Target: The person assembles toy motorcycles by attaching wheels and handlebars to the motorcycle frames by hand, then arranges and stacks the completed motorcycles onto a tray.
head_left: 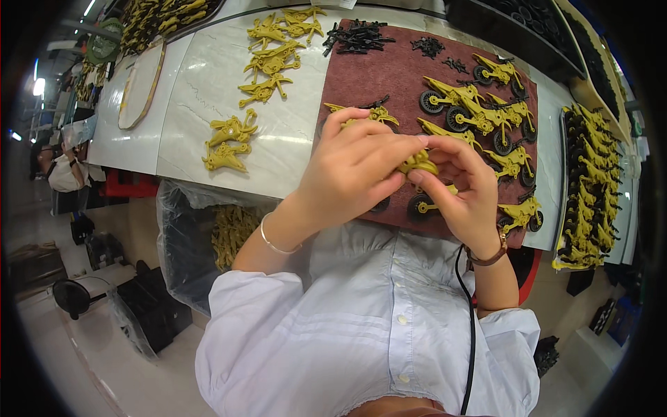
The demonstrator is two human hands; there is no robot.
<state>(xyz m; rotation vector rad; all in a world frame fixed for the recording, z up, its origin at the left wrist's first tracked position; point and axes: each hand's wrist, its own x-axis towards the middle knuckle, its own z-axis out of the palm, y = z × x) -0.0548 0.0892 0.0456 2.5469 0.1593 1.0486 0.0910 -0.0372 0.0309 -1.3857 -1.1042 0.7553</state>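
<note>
1. Yellow part (419, 164) is pinched in the fingertips of left hand (347, 167) and right hand (464, 186), above maroon mat (385, 76).
2. White paper (338, 3) is cropped at top; any print is too small to be read.

1. Yellow piece (419, 164): largely covered by the fingers of the left hand (354, 163) and right hand (460, 186); full shape cannot be told.
2. Toy motorbike (379, 115): partly hidden behind the left hand.
3. Small black parts (427, 47): too small to tell apart within their heap.
4. Tray (182, 30) of yellow parts: cut off by the upper edge.
5. Person (67, 170), far left: blurred, details indistinct.
</note>
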